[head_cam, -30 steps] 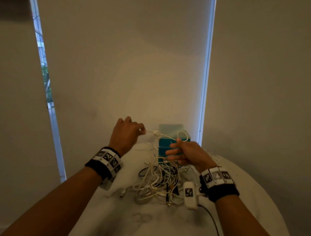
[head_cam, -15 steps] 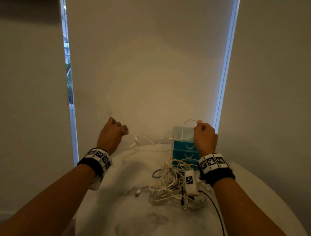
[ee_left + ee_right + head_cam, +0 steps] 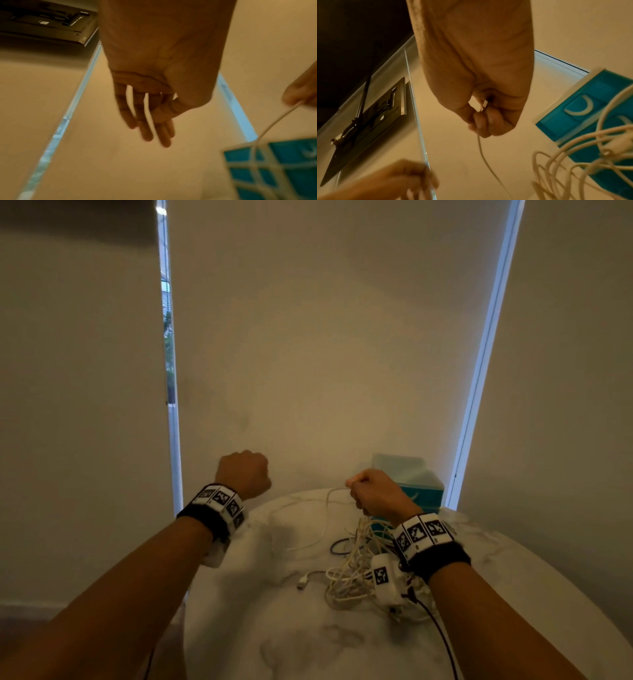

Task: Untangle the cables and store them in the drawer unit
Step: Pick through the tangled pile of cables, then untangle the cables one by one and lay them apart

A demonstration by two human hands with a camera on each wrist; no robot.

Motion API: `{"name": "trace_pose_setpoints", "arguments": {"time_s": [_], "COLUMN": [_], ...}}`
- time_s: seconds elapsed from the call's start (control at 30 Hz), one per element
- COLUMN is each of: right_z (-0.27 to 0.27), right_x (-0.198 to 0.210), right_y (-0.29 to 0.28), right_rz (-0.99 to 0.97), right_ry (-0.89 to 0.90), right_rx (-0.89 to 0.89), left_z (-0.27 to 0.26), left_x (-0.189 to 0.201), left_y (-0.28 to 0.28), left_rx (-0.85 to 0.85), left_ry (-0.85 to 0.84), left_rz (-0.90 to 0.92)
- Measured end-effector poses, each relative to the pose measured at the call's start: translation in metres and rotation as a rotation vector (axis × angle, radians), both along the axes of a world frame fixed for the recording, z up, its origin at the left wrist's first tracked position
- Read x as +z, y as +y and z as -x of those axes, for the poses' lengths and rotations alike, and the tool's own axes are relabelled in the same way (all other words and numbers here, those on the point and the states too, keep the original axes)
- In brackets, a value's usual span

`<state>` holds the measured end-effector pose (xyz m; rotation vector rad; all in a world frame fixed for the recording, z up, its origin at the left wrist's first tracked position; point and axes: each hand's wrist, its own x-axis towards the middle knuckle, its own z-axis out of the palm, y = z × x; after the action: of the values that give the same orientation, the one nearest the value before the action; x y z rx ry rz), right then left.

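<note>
Two hands up: right hand (image 3: 375, 494) pinches a white cable (image 3: 485, 159) between thumb and fingers, trailing to the tangle (image 3: 356, 573) before the drawer unit (image 3: 416, 486); left hand (image 3: 154, 97) hangs empty, fingers loose.

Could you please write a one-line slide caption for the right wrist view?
Right hand pinches a white cable beside the teal drawer unit.

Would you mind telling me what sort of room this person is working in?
Probably a home living room or office: a round marble-look table stands against roller blinds drawn over tall windows, and a wall-mounted screen's back shows.
</note>
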<state>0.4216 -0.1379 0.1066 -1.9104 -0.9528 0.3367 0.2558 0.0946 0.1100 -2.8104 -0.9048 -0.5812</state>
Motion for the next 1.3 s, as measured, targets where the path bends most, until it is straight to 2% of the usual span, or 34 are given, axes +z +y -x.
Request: {"name": "trace_pose_setpoints", "arguments": {"time_s": [0.03,0.1,0.17,0.23,0.3,0.37,0.43,0.57,0.63,0.7,0.77,0.87,0.93,1.0,1.07,1.13,1.2,1.3], "right_z": [-0.001,-0.001,-0.003,-0.005,-0.008,-0.013,-0.017,-0.018,-0.021,-0.025,-0.021,0.002,0.010,0.000,-0.019,-0.039,-0.054,-0.063], "right_x": [-0.001,-0.002,-0.001,0.001,0.000,-0.004,-0.010,-0.018,-0.020,-0.026,-0.034,-0.049,-0.062,-0.072,-0.078,-0.081,-0.086,-0.098], "right_y": [-0.001,-0.007,-0.015,-0.023,-0.033,-0.042,-0.047,-0.041,-0.038,-0.043,-0.055,-0.071,-0.071,-0.066,-0.066,-0.073,-0.086,-0.098], "right_rz": [-0.038,-0.135,-0.218,-0.243,-0.260,-0.290,-0.305,-0.329,-0.314,-0.240,-0.075,0.321,0.513,0.474,0.361,0.227,0.094,-0.092], "right_ry": [0.000,0.012,0.021,0.013,0.044,0.070,0.032,-0.044,-0.003,0.037,-0.025,-0.225,-0.329,-0.417,-0.435,-0.347,-0.243,-0.050], "right_rx": [-0.004,0.010,0.027,0.035,0.046,0.044,0.028,0.020,-0.021,-0.077,-0.060,0.226,0.282,0.166,-0.018,-0.219,-0.391,-0.522], "left_z": [-0.007,-0.022,-0.038,-0.051,-0.061,-0.066,-0.072,-0.086,-0.092,-0.092,-0.088,-0.082,-0.077,-0.072,-0.068,-0.067,-0.071,-0.085], "left_x": [0.005,0.009,0.003,-0.012,-0.025,-0.030,-0.028,-0.023,-0.023,-0.025,-0.029,-0.033,-0.033,-0.033,-0.036,-0.042,-0.050,-0.064], "left_y": [-0.011,-0.040,-0.066,-0.078,-0.072,-0.066,-0.073,-0.110,-0.114,-0.108,-0.099,-0.089,-0.087,-0.088,-0.090,-0.092,-0.092,-0.091], "left_rx": [-0.161,-0.459,-0.548,-0.578,-0.569,-0.559,-0.585,-0.673,-0.625,-0.531,-0.443,-0.422,-0.445,-0.467,-0.485,-0.501,-0.512,-0.500], "left_ry": [-0.090,-0.105,0.011,0.071,-0.010,-0.112,-0.118,-0.140,-0.153,-0.208,-0.316,-0.380,-0.346,-0.279,-0.188,-0.146,-0.173,-0.293], "left_rz": [0.156,0.516,0.646,0.557,0.372,0.316,0.358,0.662,0.615,0.566,0.638,0.838,0.978,1.064,1.069,1.079,1.165,1.324]}}
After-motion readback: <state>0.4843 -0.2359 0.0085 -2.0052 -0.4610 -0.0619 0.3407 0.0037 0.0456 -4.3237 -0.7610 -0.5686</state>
